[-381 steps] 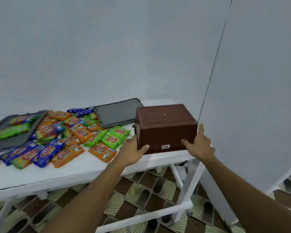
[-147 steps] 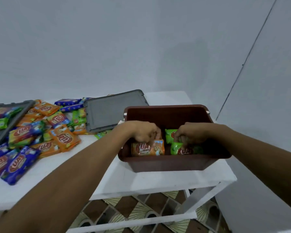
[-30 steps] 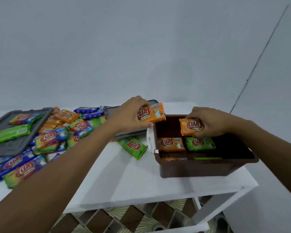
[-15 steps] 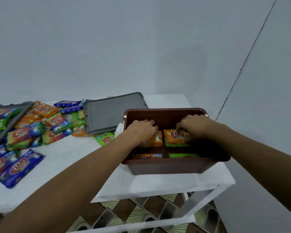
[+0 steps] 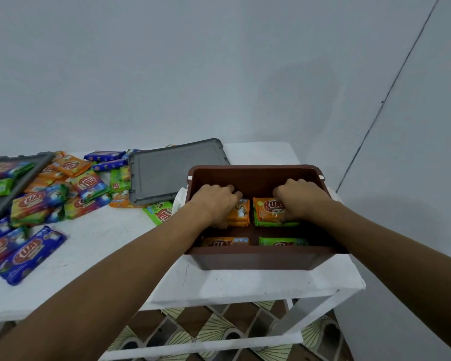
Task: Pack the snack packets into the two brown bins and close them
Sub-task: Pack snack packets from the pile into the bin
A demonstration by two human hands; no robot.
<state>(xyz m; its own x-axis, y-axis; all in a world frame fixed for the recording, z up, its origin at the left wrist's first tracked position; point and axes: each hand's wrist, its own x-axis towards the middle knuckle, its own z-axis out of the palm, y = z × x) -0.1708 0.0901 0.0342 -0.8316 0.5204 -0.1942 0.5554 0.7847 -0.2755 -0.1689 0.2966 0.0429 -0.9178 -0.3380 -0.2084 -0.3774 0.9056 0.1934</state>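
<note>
Brown plastic, the bin (image 5: pixel 255 259) sits open at the table's (image 5: pixel 102 246) right front corner. Both hands reach inside: the left hand (image 5: pixel 214 204) presses flat on an orange packet (image 5: pixel 241 213), the right hand (image 5: pixel 298 199) curls over another orange packet (image 5: pixel 268 211) stacked on green. Two more packets lie nearer the front wall. Just left, a grey lid (image 5: pixel 172 173); a second grey lid (image 5: pixel 13 178) at the left edge among loose packets (image 5: pixel 37 204), too many to count.

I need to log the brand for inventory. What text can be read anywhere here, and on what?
"KUAT": orange packet under the right hand in the bin.
"KUAT": blue packet at the table front left.
"KUAT": green-and-blue packet in the pile.
Smaller print on every packet is too blurred to read.
The grey lid shows no text.
</note>
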